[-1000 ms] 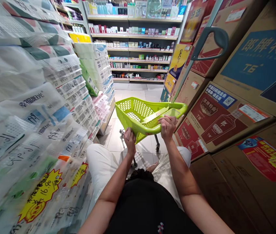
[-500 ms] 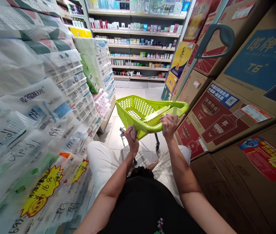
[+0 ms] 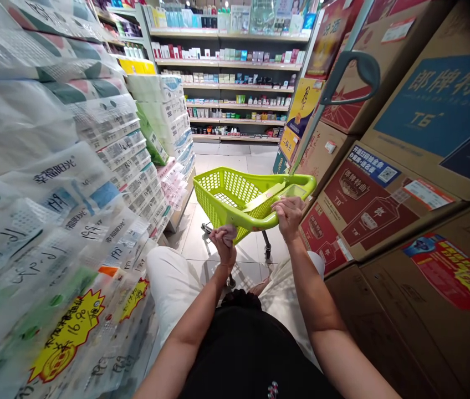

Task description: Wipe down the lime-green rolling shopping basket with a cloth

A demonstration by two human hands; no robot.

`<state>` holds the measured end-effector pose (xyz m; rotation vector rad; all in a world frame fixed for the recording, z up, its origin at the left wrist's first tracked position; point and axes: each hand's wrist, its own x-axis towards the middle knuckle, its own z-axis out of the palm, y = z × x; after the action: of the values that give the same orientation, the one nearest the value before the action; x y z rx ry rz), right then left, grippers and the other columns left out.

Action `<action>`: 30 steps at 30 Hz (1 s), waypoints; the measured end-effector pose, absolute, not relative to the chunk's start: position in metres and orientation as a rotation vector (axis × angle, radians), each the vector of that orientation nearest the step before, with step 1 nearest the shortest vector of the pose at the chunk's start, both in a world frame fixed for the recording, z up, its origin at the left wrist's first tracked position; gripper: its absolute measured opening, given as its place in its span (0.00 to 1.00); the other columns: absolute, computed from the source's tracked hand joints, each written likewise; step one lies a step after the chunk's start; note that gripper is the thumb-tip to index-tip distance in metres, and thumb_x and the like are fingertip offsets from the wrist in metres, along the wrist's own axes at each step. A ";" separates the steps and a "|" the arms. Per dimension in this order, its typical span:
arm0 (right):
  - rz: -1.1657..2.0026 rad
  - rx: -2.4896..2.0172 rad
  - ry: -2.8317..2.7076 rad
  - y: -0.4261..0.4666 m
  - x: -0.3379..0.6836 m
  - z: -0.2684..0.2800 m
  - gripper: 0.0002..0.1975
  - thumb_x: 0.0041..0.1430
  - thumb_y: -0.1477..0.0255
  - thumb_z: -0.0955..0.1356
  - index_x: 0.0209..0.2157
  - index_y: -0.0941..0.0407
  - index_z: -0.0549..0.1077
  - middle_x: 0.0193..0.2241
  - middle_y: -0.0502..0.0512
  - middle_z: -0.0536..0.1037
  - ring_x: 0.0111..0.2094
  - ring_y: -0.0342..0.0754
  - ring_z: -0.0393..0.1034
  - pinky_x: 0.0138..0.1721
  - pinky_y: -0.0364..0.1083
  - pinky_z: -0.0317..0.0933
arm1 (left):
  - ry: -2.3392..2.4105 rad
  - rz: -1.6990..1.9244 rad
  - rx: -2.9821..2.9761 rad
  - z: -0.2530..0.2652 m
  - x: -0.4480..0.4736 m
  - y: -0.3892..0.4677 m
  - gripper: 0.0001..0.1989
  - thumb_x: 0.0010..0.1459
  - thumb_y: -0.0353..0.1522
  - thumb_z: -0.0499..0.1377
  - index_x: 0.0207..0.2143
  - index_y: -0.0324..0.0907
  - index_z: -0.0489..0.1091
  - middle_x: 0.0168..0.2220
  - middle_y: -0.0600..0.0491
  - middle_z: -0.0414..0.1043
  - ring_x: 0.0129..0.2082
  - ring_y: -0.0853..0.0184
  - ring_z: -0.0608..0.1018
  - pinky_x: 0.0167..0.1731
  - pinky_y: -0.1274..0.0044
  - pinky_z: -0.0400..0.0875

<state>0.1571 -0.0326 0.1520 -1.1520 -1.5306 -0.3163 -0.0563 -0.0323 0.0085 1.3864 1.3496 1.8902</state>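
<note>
A lime-green shopping cart (image 3: 255, 183) with a perforated basket stands in front of my knees, its interior showing no goods. Around the right part of its handle my right hand (image 3: 288, 216) is closed. My left hand (image 3: 223, 244) is closed at the near side of the basket, with a crumpled, pinkish-grey cloth (image 3: 230, 231) in it. That cloth is pressed to the green rim; its full shape is hidden by the fingers.
Stacked tissue packs (image 3: 114, 127) crowd the left side of the aisle. Cardboard liquor boxes (image 3: 376, 199) rise on the right, with a grey pole handle (image 3: 351, 77) before them. Shelves of small goods (image 3: 239, 64) close off the far end over the tiled floor (image 3: 218, 160).
My left hand has moved slightly down along the basket's side with the cloth. My right hand keeps its hold on the handle. The view has tilted up a little.
</note>
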 end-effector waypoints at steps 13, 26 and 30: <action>-0.250 -1.115 -1.678 -0.072 0.180 0.169 0.17 0.70 0.69 0.61 0.28 0.52 0.77 0.35 0.52 0.83 0.39 0.50 0.74 0.51 0.55 0.60 | 0.978 1.846 2.046 0.106 -0.053 -0.020 0.14 0.63 0.29 0.58 0.52 0.46 0.69 0.54 0.46 0.66 0.60 0.57 0.69 0.61 0.62 0.66; -0.190 -1.014 -1.479 -0.063 0.188 0.156 0.21 0.68 0.69 0.59 0.20 0.51 0.67 0.24 0.53 0.75 0.36 0.51 0.73 0.48 0.56 0.64 | 0.794 1.347 2.370 0.134 -0.073 0.009 0.11 0.68 0.29 0.53 0.48 0.46 0.73 0.52 0.45 0.71 0.56 0.59 0.72 0.59 0.63 0.69; -0.182 -0.999 -1.466 -0.054 0.191 0.157 0.21 0.68 0.68 0.59 0.20 0.51 0.67 0.24 0.53 0.75 0.35 0.51 0.73 0.50 0.56 0.65 | 0.985 1.372 2.306 0.123 -0.078 0.017 0.14 0.64 0.24 0.53 0.49 0.44 0.73 0.51 0.45 0.70 0.55 0.58 0.72 0.58 0.63 0.69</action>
<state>0.1914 -0.0537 0.1568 -0.9994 -1.4660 -0.1819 -0.0783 0.0167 0.1235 2.3063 0.9852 1.3722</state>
